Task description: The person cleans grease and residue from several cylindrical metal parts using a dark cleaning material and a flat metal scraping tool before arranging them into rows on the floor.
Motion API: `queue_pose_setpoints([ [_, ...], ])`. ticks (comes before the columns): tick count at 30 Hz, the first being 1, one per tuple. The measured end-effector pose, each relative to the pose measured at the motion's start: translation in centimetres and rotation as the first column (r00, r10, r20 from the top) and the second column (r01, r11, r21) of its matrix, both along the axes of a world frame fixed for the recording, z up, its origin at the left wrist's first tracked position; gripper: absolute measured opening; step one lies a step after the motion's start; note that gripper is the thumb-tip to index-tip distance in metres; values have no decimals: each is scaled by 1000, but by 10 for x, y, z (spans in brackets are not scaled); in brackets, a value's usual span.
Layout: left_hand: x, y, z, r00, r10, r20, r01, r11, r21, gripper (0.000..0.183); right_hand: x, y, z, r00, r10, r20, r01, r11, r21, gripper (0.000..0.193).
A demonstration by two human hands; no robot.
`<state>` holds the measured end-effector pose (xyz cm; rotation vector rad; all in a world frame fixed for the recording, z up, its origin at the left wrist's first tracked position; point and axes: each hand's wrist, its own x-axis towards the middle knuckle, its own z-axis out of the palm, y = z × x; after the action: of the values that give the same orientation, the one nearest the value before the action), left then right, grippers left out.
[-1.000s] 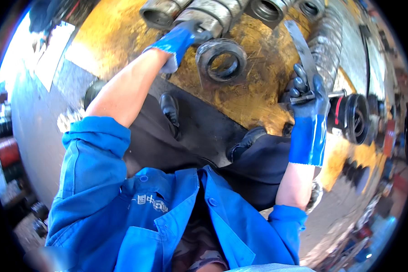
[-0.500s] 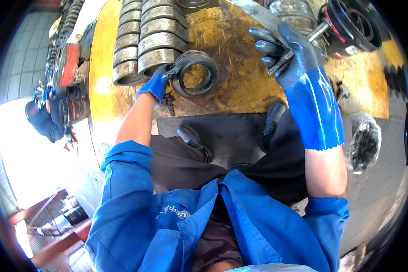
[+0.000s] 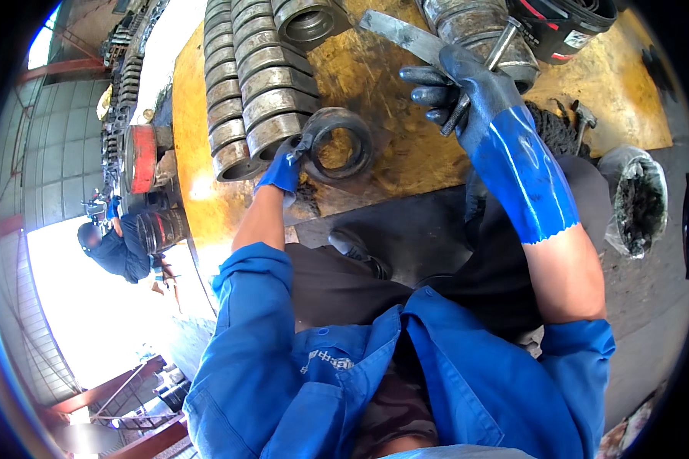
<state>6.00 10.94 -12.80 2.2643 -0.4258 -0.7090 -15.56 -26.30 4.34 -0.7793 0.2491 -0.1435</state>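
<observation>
A dark steel ring [image 3: 341, 143] lay flat on the yellow, grease-stained bench top [image 3: 406, 164], a little above the middle of the frame and just right of two rows of stacked grey metal rings [image 3: 249, 92]. It looked like a thick-walled bearing-type ring: by its bulk, probably heavy for its size, fully rigid, and likely slick with oil, so a pinch on the rim alone could slip. A hold through the bore, with fingers hooked inside and the thumb on the outer wall, seemed the surest purchase.

The left hand [image 3: 283, 170], in a blue glove, was closed on the ring's left rim, fingertips pinching its edge. The right hand [image 3: 467, 96], in a dark-palmed blue glove, stood in the upper right of the frame, curled around the shaft of a metal hammer [image 3: 482, 73], whose head lay near a large grey cylinder [image 3: 475, 30]. A flat steel bar [image 3: 402, 34] lay beyond it.

Further out, a black bucket [image 3: 566, 19] sat at the top right, a smaller hammer [image 3: 583, 118] lay at the bench's right edge, and a plastic-lined pail of dark debris [image 3: 637, 203] stood on the floor at the right. At far left, another person [image 3: 115, 249] crouched in the bright doorway.
</observation>
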Motion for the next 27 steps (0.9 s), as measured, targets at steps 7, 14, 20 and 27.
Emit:
queue_pose_setpoints([
  [7,-2,7,8,993,85,-77,-84,996,14,52,2,11,4,1000,17,-12,-17,1000,-4,43],
  [14,-1,1,-10,982,147,-120,-152,988,-33,57,0,13,-2,998,15,-53,-16,1000,-21,43],
  [20,49,83,-45,957,171,234,-221,953,206,70,9,27,13,998,60,6,-60,998,5,42],
  [27,-13,25,-46,913,83,399,-198,946,257,67,-6,15,3,997,15,-81,-21,997,-70,41],
])
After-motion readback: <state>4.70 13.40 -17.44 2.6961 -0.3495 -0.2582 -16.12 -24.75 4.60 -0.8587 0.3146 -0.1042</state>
